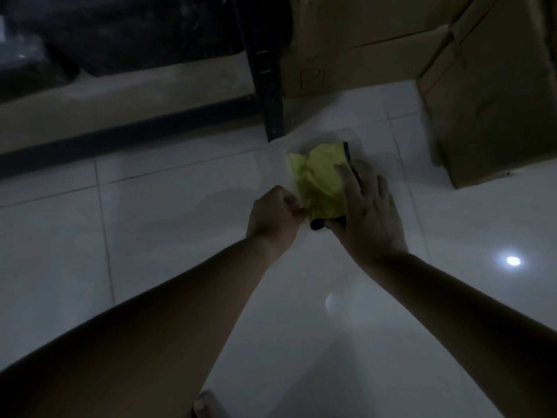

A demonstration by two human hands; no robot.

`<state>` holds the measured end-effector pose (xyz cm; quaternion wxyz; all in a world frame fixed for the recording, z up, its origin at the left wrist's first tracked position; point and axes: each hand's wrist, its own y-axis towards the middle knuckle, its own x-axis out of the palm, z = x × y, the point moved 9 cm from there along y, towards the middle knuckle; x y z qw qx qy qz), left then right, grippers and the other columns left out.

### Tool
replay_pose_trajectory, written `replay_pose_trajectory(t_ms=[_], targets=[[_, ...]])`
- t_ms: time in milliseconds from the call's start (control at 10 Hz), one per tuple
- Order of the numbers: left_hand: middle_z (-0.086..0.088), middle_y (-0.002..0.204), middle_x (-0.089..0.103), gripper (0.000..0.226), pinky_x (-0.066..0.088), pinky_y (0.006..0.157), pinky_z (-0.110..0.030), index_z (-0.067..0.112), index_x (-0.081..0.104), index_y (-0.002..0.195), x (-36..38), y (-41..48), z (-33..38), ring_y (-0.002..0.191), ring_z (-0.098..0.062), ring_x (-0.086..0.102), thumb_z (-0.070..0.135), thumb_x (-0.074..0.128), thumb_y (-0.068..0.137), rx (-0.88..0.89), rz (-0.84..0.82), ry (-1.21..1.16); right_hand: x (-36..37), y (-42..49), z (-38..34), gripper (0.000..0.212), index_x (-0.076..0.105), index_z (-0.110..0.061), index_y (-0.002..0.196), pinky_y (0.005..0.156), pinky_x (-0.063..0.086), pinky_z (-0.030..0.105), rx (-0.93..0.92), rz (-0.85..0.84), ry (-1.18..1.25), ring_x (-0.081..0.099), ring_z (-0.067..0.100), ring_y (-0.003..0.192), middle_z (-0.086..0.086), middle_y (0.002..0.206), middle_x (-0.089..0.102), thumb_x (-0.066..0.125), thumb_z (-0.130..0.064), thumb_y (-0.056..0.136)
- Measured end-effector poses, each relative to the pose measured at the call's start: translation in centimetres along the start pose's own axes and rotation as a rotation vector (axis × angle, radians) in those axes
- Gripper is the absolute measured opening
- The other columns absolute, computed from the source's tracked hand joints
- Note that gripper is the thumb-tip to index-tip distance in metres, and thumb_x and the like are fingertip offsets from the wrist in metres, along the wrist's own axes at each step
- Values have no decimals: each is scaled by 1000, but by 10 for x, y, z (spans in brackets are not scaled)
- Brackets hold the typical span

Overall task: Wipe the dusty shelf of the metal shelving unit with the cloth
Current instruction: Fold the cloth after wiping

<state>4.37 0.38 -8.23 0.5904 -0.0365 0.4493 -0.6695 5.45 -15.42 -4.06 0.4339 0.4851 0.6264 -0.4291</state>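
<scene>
A crumpled yellow cloth (321,179) with a dark edge sits between both hands, low over the white tiled floor. My right hand (370,212) grips its right side, fingers spread over the fabric. My left hand (275,217) pinches the cloth's lower left corner with closed fingers. The dusty bottom shelf (126,95) of the metal shelving unit runs across the upper left, with its dark front rail (120,137) and a black upright post (268,86) just beyond the cloth.
Black bags (105,28) lie on the shelf at the upper left. Cardboard boxes (494,95) stand on the floor at the upper right, close to my right hand. A light reflection (513,260) shines on the tiles. My toes (205,405) show at the bottom.
</scene>
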Motion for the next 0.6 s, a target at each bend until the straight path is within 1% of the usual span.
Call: replay_pose_trajectory(t_ms=[100, 200, 300, 400, 500, 600], targets=[[1, 98, 68, 25, 46, 66, -25, 22, 54, 101, 8, 3, -1, 92, -17, 63, 18, 76, 90, -27, -32, -55, 2, 2, -3, 61, 52, -12, 124, 85, 42, 39, -74, 5, -72, 50, 33, 110, 14, 129, 49, 75, -34, 71], [-2, 103, 69, 25, 47, 73, -26, 17, 60, 109, 9, 4, 4, 96, -19, 64, 13, 74, 89, 4, -30, -1, 24, -3, -10, 33, 58, -10, 115, 83, 45, 40, -164, -137, -70, 56, 34, 107, 12, 127, 52, 57, -27, 87], [-8, 110, 69, 28, 53, 83, -33, 12, 62, 120, 10, 5, 9, 102, -25, 65, 11, 67, 92, 41, -20, 82, 53, -13, -5, 41, 46, -13, 134, 97, 41, 44, -121, -344, -48, 43, 36, 129, 14, 149, 34, 39, -29, 97], [-10, 116, 68, 28, 54, 87, -35, 10, 60, 126, 10, -2, 11, 104, -26, 64, 11, 59, 98, 49, -30, 109, 66, -14, -6, 48, 31, -13, 145, 107, 35, 45, -74, -473, -32, 27, 37, 142, 17, 158, 14, 35, -25, 99], [-12, 127, 64, 34, 54, 96, -44, 9, 51, 135, 11, -16, 16, 113, -30, 61, 15, 52, 102, 87, -105, 199, 60, -10, -7, 55, 22, -12, 149, 111, 33, 46, -62, -511, 14, 17, 35, 146, 16, 160, 6, 38, -25, 98], [-9, 148, 53, 52, 47, 107, -43, 16, 38, 151, -4, -47, 26, 134, -29, 52, 16, 54, 101, 131, -179, 279, 24, -19, -14, 70, 6, -16, 154, 117, 25, 44, 7, -459, 103, 5, 31, 148, 12, 161, -8, 43, -29, 96]])
